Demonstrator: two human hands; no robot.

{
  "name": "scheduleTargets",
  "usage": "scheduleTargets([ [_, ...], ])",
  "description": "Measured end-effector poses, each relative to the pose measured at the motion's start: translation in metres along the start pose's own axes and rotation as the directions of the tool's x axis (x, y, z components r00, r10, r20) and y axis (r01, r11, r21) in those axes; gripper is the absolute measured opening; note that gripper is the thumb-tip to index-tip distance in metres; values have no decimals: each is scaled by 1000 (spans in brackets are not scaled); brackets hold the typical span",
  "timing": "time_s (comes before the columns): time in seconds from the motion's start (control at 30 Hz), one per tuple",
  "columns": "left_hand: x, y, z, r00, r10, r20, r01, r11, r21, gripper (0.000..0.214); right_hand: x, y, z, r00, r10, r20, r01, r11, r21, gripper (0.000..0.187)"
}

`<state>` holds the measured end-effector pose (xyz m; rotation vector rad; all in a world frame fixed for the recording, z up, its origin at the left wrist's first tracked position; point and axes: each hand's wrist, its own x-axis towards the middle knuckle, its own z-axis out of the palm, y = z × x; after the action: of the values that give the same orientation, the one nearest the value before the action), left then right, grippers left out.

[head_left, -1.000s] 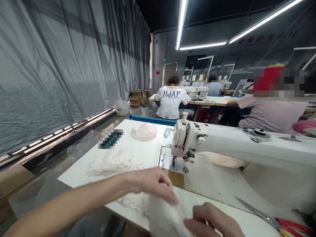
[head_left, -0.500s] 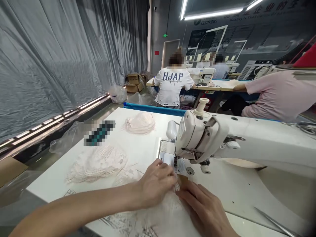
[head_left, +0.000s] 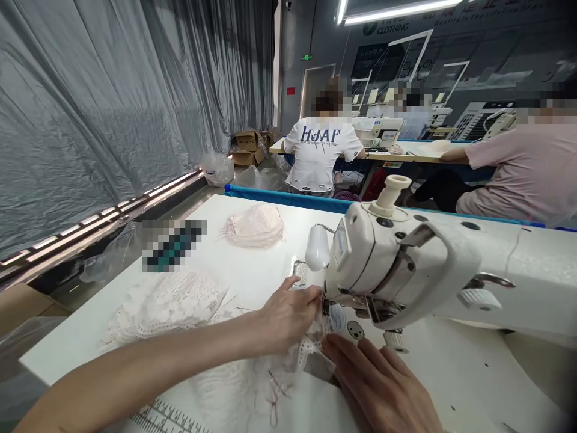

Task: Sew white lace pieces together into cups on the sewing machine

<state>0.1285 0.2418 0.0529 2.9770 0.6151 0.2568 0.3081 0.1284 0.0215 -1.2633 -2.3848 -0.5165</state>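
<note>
A white sewing machine [head_left: 383, 258] stands over the white tabletop. At its needle, my left hand [head_left: 291, 316] pinches pale lace fabric [head_left: 309, 352], with the index finger stretched toward the machine's metal plate [head_left: 299, 272]. My right hand [head_left: 383, 382] is on the near right side of the lace, fingers together and closed on its edge. A small flat greyish piece [head_left: 321, 365] shows beside the right fingertips; its kind is unclear. More lace with loose dark threads hangs below my left wrist. The needle tip is mostly hidden.
Stacked lace pieces [head_left: 180, 300] lie left of my forearm, and a pale pile [head_left: 255, 225] sits farther back. A printed ruler [head_left: 166, 418] marks the near edge. A person in a white shirt [head_left: 322, 153] and another in pink [head_left: 527, 168] sit ahead.
The view has shifted, so the machine appears larger and farther right. My left index finger has stretched forward. My right hand has slid slightly down along the lace, and the greyish piece shows more.
</note>
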Motion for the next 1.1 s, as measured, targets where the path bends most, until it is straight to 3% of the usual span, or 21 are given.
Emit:
scheduleTargets([
  [0.2,19,-14,-3,997,55,59,-54,998,-10,15,-2,6,6,999,38,39,-35,996,-83,32],
  [0.4,23,-20,-2,996,85,-34,-86,996,-24,18,-2,7,6,997,21,73,-11,992,-128,33],
  [0.6,1,-3,3,991,36,-125,-35,999,14,21,-6,8,9,998,-3,59,11,990,-137,34],
  [0.67,-11,7,0,986,71,-154,-65,997,41,23,-6,7,9,1000,-2,29,5,994,-110,33],
  [0.8,-23,22,-13,991,106,-78,-98,990,100,15,-4,3,7,999,6,-37,-8,998,-66,33],
  [0.97,-20,20,-15,993,93,-71,-84,988,130,17,2,1,0,997,28,-65,-30,999,-20,33],
  [1.1,-10,8,-11,999,-9,-45,8,1000,-22,21,4,0,0,996,41,-82,-43,999,-19,33],
])
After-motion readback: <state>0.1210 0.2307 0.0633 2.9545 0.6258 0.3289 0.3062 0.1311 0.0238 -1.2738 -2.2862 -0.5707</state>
